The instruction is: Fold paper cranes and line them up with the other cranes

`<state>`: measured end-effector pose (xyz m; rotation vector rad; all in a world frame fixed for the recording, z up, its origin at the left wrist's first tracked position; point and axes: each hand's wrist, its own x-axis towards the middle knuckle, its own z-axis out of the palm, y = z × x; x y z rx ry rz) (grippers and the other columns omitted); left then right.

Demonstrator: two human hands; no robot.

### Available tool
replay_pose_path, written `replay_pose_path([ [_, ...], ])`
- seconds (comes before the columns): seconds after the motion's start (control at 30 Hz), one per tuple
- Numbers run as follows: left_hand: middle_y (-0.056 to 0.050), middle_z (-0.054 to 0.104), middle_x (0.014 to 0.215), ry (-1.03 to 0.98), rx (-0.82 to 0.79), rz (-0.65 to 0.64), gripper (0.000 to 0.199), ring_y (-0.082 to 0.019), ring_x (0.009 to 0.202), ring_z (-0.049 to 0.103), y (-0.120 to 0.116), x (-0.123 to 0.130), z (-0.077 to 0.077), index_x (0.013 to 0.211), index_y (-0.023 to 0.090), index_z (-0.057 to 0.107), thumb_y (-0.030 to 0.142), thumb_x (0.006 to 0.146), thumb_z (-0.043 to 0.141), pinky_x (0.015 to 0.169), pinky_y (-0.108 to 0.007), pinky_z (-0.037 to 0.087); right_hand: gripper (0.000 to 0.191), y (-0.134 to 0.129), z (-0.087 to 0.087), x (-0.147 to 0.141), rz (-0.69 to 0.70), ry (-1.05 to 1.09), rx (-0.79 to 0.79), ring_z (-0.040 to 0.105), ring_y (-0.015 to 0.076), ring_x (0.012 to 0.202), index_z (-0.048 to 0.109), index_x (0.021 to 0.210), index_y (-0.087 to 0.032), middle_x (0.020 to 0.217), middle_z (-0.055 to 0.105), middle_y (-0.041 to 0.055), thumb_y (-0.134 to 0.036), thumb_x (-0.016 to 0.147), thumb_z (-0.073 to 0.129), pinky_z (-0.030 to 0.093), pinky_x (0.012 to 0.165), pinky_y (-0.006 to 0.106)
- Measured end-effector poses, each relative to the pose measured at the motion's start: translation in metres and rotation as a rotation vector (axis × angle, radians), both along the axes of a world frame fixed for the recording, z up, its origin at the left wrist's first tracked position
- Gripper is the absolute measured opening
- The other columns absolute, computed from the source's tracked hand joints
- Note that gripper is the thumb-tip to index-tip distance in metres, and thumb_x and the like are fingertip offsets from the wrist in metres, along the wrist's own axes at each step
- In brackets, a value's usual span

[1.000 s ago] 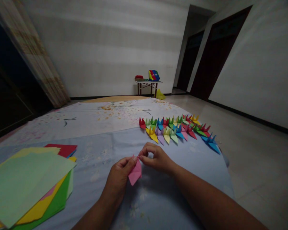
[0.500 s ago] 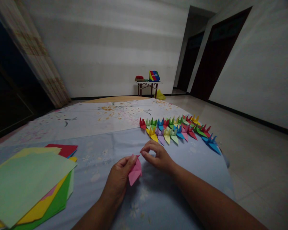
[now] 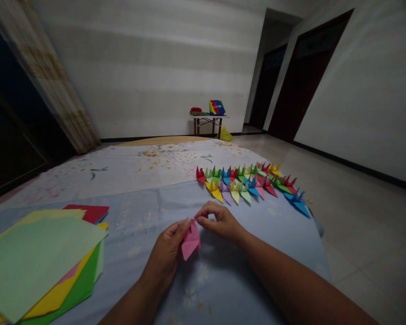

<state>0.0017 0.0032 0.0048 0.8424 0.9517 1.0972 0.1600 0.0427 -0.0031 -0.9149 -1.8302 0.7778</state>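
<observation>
A pink paper crane (image 3: 191, 243), partly folded, is held above the cloth near the front middle of the table. My left hand (image 3: 169, 248) pinches it along its left upper side between thumb and fingers. At its upper right tip, the thumb and index finger of my right hand (image 3: 219, 220) are pinched together on a small pink point. The fingertips cover part of that point. Finished paper cranes (image 3: 235, 192) in several colours stand in rows beyond my right hand.
A stack of coloured paper squares (image 3: 43, 253) lies at the left, light green on top. Blue floral cloth (image 3: 131, 271) covers the near table, white floral cloth (image 3: 149, 164) the far part. Against the back wall, a small table (image 3: 208, 118) carries a colourful box (image 3: 217, 107).
My right hand has moved slightly left and closed its thumb and index finger on the pink crane's upper tip. My left hand keeps its hold in nearly the same place.
</observation>
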Motion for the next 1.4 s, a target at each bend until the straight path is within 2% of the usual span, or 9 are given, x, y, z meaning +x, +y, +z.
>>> replay_pose_path([
  [0.13, 0.0, 0.062, 0.062, -0.035, -0.018, -0.001, 0.029, -0.011, 0.055, 0.054, 0.001, 0.001, -0.001, 0.075, 0.013, 0.067, 0.037, 0.062, 0.074, 0.056, -0.021, 0.044, 0.007, -0.001, 0.001, -0.001, -0.035, -0.021, 0.043, 0.053, 0.0118, 0.069, 0.063, 0.073, -0.017, 0.07, 0.056, 0.0005, -0.021, 0.076, 0.058, 0.043, 0.068, 0.025],
  [0.23, -0.001, 0.062, 0.06, -0.041, -0.032, 0.007, 0.029, -0.011, 0.052, 0.054, 0.002, 0.001, -0.001, 0.076, 0.012, 0.067, 0.033, 0.059, 0.077, 0.055, -0.022, 0.045, 0.006, -0.003, 0.001, -0.001, -0.058, -0.049, 0.101, 0.053, 0.0116, 0.069, 0.062, 0.073, -0.017, 0.07, 0.055, 0.0003, -0.019, 0.076, 0.057, 0.042, 0.067, 0.025],
  [0.47, 0.0, 0.061, 0.059, -0.063, -0.033, 0.035, 0.026, -0.009, 0.05, 0.053, 0.001, 0.0, -0.002, 0.072, 0.011, 0.066, 0.033, 0.061, 0.075, 0.053, -0.021, 0.044, 0.005, -0.006, -0.002, -0.002, -0.122, -0.186, 0.356, 0.052, 0.0135, 0.07, 0.063, 0.077, -0.019, 0.072, 0.055, 0.0015, -0.019, 0.075, 0.059, 0.039, 0.072, 0.03],
  [0.63, 0.002, 0.058, 0.058, -0.025, -0.017, 0.018, 0.025, -0.008, 0.048, 0.051, 0.002, -0.001, -0.004, 0.075, 0.012, 0.065, 0.035, 0.066, 0.072, 0.049, -0.019, 0.042, 0.005, -0.008, -0.002, -0.003, -0.134, -0.248, 0.464, 0.052, 0.0146, 0.074, 0.062, 0.078, -0.019, 0.074, 0.055, 0.0027, -0.02, 0.076, 0.058, 0.038, 0.073, 0.031],
  [0.8, 0.003, 0.059, 0.059, -0.015, -0.021, 0.039, 0.026, -0.008, 0.048, 0.052, 0.001, 0.0, -0.003, 0.075, 0.013, 0.065, 0.035, 0.064, 0.074, 0.05, -0.02, 0.044, 0.006, -0.01, 0.001, -0.004, -0.149, -0.281, 0.528, 0.051, 0.0159, 0.075, 0.062, 0.077, -0.017, 0.074, 0.055, 0.0043, -0.02, 0.077, 0.056, 0.037, 0.073, 0.032],
  [1.1, 0.003, 0.058, 0.056, -0.059, -0.027, 0.079, 0.029, -0.008, 0.047, 0.051, -0.001, 0.002, 0.002, 0.072, 0.013, 0.066, 0.036, 0.058, 0.077, 0.048, -0.019, 0.044, 0.008, -0.014, 0.006, -0.003, -0.148, -0.22, 0.484, 0.052, 0.0164, 0.076, 0.062, 0.082, -0.019, 0.076, 0.055, 0.0041, -0.021, 0.077, 0.055, 0.038, 0.074, 0.033],
  [1.4, 0.003, 0.059, 0.058, -0.007, -0.042, 0.094, 0.031, -0.008, 0.046, 0.051, -0.002, 0.001, 0.0, 0.076, 0.013, 0.067, 0.036, 0.058, 0.077, 0.048, -0.02, 0.043, 0.012, -0.015, 0.009, -0.006, -0.107, -0.115, 0.204, 0.052, 0.0135, 0.068, 0.06, 0.07, -0.017, 0.069, 0.055, 0.0016, -0.023, 0.08, 0.055, 0.04, 0.068, 0.028],
])
